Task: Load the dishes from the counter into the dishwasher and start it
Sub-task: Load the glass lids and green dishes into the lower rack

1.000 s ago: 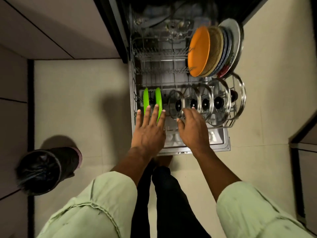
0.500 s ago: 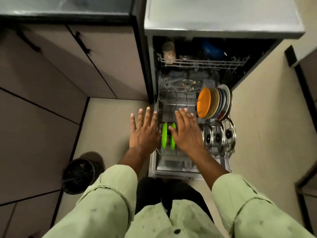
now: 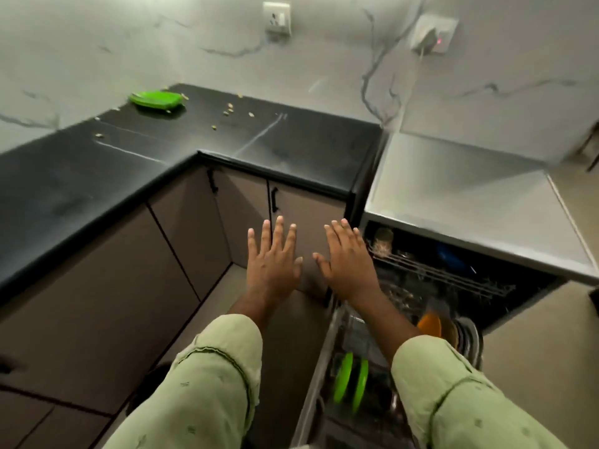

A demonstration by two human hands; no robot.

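Head view: both hands are raised in front of the cupboard doors and hold nothing. The left hand (image 3: 272,264) and the right hand (image 3: 348,264) are side by side with a small gap between the thumbs, fingers straight and spread, palms down. To their right the dishwasher (image 3: 453,202) stands open with its lower rack (image 3: 363,328) pulled out. Two green plates (image 3: 351,377) stand on edge near the front of the rack, and an orange plate (image 3: 429,324) fronts a row of plates further back. The upper rack (image 3: 437,273) sits inside the tub, its load too dark to name. On the black table (image 3: 97,163), far back in the corner by the wall, one green dish (image 3: 155,100) lies flat, with crumbs (image 3: 230,108) scattered near it

As I read it, the step in hand is going for the next item, since that green dish is the only piece I can see on the table. The next move calls for a long reach across the corner, a grip on the rim of the dish, and a free slot beside the green plates
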